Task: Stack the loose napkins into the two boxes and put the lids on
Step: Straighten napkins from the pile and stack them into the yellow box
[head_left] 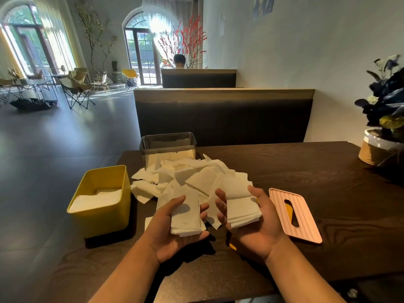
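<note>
Napkin stack [185, 215] cupped in L hand [172, 239], 2nd stack [241, 209] in R hand [260, 232] (fingers [220, 204] curled)

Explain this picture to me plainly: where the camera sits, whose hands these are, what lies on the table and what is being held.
No machine here: a person works bare-handed, and the one camera is worn on the head, looking forward and down, so both forearms are the wearer's own. The left hand holds a stack of napkins on its upturned palm, fingers curled at its edge; the right hand holds a second stack likewise. On the dark table lie a loose pile of napkins, a clear box behind it, and a slotted pink lid at right. A yellow box, partly filled with napkins, stands at left; a potted plant at far right.
</note>
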{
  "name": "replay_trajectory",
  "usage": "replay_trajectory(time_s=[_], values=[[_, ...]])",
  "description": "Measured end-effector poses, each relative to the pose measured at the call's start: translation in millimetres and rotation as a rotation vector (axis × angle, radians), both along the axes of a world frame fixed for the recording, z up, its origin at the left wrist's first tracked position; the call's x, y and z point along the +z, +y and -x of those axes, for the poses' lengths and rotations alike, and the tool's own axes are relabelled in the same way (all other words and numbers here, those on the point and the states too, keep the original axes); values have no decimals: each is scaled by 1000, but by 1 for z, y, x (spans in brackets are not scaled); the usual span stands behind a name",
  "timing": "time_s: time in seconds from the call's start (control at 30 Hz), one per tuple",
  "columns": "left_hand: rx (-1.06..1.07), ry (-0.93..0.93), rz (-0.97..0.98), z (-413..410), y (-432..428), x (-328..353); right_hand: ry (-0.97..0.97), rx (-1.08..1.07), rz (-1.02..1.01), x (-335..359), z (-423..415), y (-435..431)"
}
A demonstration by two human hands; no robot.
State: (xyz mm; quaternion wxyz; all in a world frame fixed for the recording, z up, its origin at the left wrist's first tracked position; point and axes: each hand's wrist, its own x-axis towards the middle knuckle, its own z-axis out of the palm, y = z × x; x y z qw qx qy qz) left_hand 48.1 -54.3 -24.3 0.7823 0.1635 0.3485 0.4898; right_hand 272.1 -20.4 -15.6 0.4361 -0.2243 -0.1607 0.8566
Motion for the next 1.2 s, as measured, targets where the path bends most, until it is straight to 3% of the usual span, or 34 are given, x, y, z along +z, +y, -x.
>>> replay_trajectory(time_s=[0.27, 0.47, 0.63, 1.0, 1.2], values=[[31, 10, 0, 2, 4, -4, -189, 94, -180, -3, 1, -5], [52, -14, 5, 1, 3, -2, 14, 146, -122, -4, 6, -7], [26, -80, 22, 4, 3, -1, 56, 134, -67, -4, 12, -8], [73, -40, -8, 2, 7, -7, -148, 61, -10, 1, 16, -6], [58, 32, -55, 0, 6, -9, -396, 5, -285, 19, 15, -15]])
